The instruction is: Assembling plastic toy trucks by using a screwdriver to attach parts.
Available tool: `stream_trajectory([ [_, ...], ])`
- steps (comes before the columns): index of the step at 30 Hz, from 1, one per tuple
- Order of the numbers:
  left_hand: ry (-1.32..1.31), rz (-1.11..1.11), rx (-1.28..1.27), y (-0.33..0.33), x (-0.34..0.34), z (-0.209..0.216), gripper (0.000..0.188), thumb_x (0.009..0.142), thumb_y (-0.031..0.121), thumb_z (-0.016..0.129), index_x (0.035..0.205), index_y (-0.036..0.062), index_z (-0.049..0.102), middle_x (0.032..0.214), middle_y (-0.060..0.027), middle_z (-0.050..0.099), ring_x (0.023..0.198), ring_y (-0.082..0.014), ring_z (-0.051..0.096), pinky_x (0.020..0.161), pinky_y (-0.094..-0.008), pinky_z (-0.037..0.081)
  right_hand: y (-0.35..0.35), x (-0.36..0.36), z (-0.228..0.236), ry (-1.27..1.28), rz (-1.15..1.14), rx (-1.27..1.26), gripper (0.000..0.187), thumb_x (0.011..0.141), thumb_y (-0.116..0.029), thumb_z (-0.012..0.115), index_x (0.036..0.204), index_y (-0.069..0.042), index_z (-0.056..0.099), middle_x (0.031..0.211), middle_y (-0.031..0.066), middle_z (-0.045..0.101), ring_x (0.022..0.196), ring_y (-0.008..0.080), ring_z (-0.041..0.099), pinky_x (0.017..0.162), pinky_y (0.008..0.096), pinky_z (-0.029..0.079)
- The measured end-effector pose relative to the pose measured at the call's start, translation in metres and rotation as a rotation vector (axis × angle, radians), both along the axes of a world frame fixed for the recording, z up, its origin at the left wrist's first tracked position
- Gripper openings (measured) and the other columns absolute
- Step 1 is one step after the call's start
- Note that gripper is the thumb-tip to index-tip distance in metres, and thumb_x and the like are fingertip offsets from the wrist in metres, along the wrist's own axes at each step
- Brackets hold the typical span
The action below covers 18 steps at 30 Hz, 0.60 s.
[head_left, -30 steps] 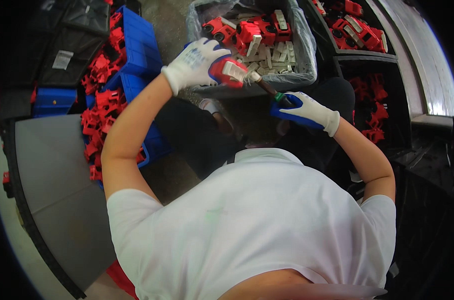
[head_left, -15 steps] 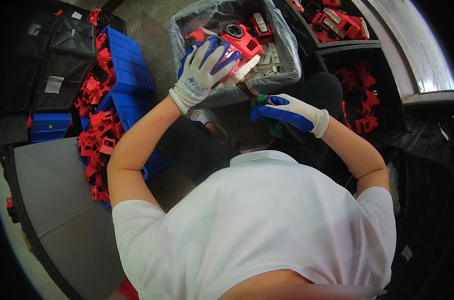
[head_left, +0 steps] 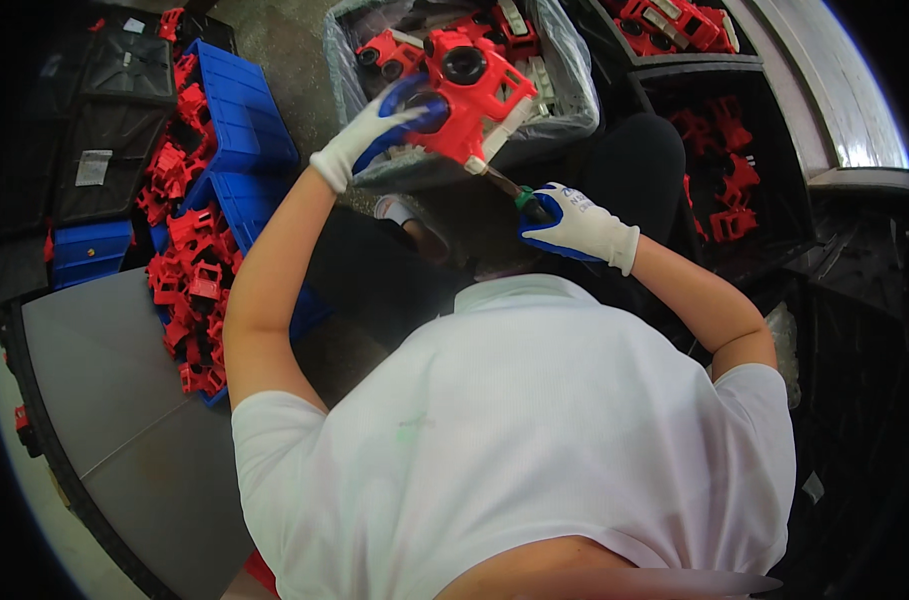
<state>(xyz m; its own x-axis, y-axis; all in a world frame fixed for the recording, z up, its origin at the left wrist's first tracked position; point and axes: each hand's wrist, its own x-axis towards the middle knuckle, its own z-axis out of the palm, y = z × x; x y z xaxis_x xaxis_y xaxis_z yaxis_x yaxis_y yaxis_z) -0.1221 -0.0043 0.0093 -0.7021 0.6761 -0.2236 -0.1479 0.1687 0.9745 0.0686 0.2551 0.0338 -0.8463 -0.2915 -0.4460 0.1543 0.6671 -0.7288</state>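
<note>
My left hand [head_left: 379, 133], in a white glove with a blue palm, grips a red plastic toy car [head_left: 486, 98] with black wheels by its left side, above the lined bin. A white strip runs along the car's lower right edge. My right hand [head_left: 580, 228], gloved alike, is closed around a green-handled hand tool [head_left: 528, 205]. The tool's slim metal end reaches up to the car's lower corner, at the end of the white strip. Whether it is a blade or jaws I cannot tell. Most of the handle is hidden in the glove.
More red toy cars [head_left: 389, 52] and white pieces lie in the plastic-lined bin [head_left: 574, 128]. Blue crates [head_left: 236, 115] and red plastic parts [head_left: 196, 240] stand at the left. Black boxes [head_left: 764, 215] with red parts are at the right, and a grey board [head_left: 104, 370] lies lower left.
The toy car has been lifted and turned, showing its wheels more fully. My left hand has shifted left to its side. My right hand has moved slightly right with the tool.
</note>
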Motion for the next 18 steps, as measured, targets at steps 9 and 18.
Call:
stream_trajectory([
  [9, -0.371, 0.011, 0.16, 0.025, 0.037, -0.032, 0.037, 0.09, 0.013, 0.061, 0.126, 0.0041, 0.054, 0.119, -0.0047, 0.058, 0.111, -0.0112, 0.056, 0.094, -0.0264, 0.045, 0.009, 0.028, -0.046, -0.189, -0.074, -0.233, 0.049, 0.084, -0.032, 0.07, 0.123, -0.006, 0.056, 0.118, 0.0092, 0.059, 0.108, 0.0191, 0.056, 0.099, 0.0313, 0.042],
  [18, -0.336, 0.048, 0.128, 0.031, 0.049, -0.028, 0.049, 0.089, 0.014, 0.063, 0.134, 0.0032, 0.046, 0.119, -0.0041, 0.058, 0.109, -0.012, 0.057, 0.093, -0.0257, 0.047, 0.011, 0.046, -0.053, -0.137, -0.092, -0.14, 0.052, 0.085, -0.035, 0.069, 0.125, -0.006, 0.053, 0.122, 0.0102, 0.057, 0.112, 0.0217, 0.055, 0.101, 0.0315, 0.041],
])
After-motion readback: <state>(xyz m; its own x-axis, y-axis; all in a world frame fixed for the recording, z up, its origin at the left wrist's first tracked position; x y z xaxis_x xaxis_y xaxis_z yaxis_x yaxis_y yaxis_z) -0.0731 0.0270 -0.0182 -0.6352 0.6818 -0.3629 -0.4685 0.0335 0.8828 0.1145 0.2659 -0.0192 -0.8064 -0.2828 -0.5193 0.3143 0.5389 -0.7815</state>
